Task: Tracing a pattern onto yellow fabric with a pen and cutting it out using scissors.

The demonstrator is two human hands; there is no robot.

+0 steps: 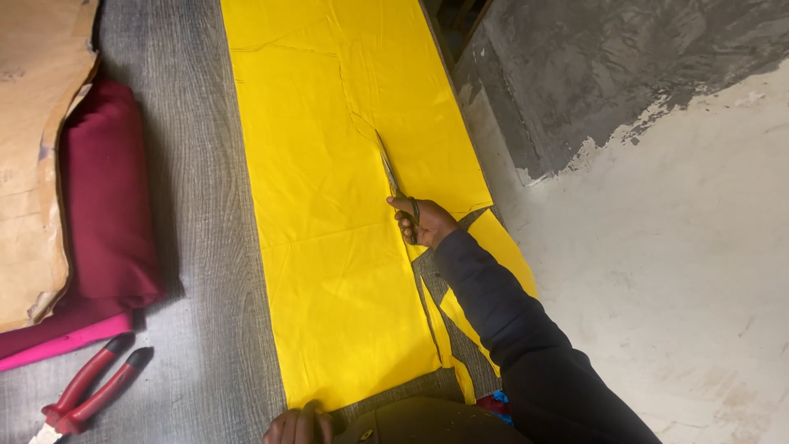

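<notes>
I see R hand (423, 222) closed on scissors (393, 182) mid-cut thru yellow fabric (329, 247), L hand (297, 427) fingers curled, pinning near hem flat on tabletop (197, 205) for tension.

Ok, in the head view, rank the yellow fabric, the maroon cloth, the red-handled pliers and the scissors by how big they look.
1. yellow fabric
2. maroon cloth
3. red-handled pliers, partly cut off by the frame edge, so unsure against the next
4. scissors, partly hidden in the right hand
</notes>
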